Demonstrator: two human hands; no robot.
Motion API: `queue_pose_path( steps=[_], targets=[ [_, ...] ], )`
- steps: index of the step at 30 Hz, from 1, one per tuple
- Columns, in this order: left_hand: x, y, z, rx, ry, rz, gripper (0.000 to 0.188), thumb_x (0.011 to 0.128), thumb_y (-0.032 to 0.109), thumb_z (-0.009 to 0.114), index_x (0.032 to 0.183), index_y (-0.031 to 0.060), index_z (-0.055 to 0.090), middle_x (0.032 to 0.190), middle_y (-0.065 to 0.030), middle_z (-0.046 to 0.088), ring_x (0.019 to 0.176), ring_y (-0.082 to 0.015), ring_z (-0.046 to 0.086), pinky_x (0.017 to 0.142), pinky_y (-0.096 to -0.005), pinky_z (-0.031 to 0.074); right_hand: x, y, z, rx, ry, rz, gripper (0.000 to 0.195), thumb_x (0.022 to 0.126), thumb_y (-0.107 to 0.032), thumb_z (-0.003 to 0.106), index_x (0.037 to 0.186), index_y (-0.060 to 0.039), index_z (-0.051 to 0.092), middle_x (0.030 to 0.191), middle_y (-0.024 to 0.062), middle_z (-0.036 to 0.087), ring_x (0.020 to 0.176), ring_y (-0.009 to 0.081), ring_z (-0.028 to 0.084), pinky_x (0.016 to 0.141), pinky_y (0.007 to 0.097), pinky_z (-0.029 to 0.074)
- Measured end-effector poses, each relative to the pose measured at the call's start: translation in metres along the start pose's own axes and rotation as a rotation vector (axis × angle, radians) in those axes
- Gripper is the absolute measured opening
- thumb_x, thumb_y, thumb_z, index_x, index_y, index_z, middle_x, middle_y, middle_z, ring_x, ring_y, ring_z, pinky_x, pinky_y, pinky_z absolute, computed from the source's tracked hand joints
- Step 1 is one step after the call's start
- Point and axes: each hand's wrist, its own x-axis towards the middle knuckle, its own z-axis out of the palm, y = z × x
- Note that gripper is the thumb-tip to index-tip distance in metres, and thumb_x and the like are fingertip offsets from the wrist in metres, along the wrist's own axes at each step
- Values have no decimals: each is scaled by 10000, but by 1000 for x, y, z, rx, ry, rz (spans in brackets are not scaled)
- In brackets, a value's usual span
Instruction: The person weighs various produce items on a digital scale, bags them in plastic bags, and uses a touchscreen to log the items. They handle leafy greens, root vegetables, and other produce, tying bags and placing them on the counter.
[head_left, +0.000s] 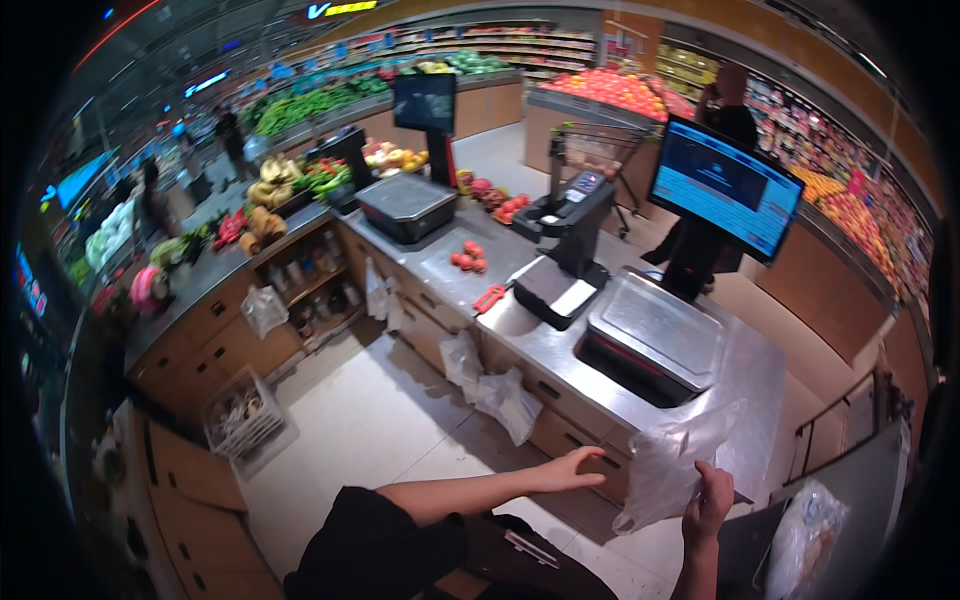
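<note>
My left hand (574, 471) reaches out over the floor at lower centre, thumb and fingers apart, holding nothing. A clear plastic bag (660, 472) hangs at the counter's edge to its right. Beside that bag my right hand (709, 499) is raised with its fingers curled; whether it grips the film cannot be made out. Beyond the bag, a weighing scale (660, 330) with a metal plate sits on the steel counter (750, 375), under a tilted touchscreen monitor (727, 187). Left of the scale are a label printer (559, 289), a red-handled tool (489, 299) and several tomatoes (469, 259).
A second scale (406, 206) stands farther left. White bags (506, 401) hang from the drawer fronts. On the floor at left is a white plastic crate (244, 420). A filled plastic bag (806, 532) lies lower right. A person (731, 112) stands beyond the monitor.
</note>
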Motion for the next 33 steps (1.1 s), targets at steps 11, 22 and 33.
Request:
queue_pose_path(
  steps=[11,22,33],
  targets=[
    [-26,7,34,305,341,334,445,806,87,530,1244,50,461,1159,-172,545,1050,-324,536,853,-364,434,-27,-60,83,603,-511,320,507,780,16,557,1272,0,434,1104,188,566,992,300,572,873,319,426],
    [-92,40,-19,313,6,231,332,926,270,466,1152,40,545,1090,-141,599,998,-292,566,834,-347,436,-19,21,102,207,-800,-93,416,603,-133,740,981,-57,583,1300,152,410,1260,353,309,1035,495,189],
    [-146,47,-78,287,320,271,281,904,197,527,1145,59,574,1070,-103,620,970,-210,585,851,-311,442,11,15,94,871,-707,438,232,776,-56,660,969,37,571,879,58,597,831,111,544,753,228,422]
  ],
)
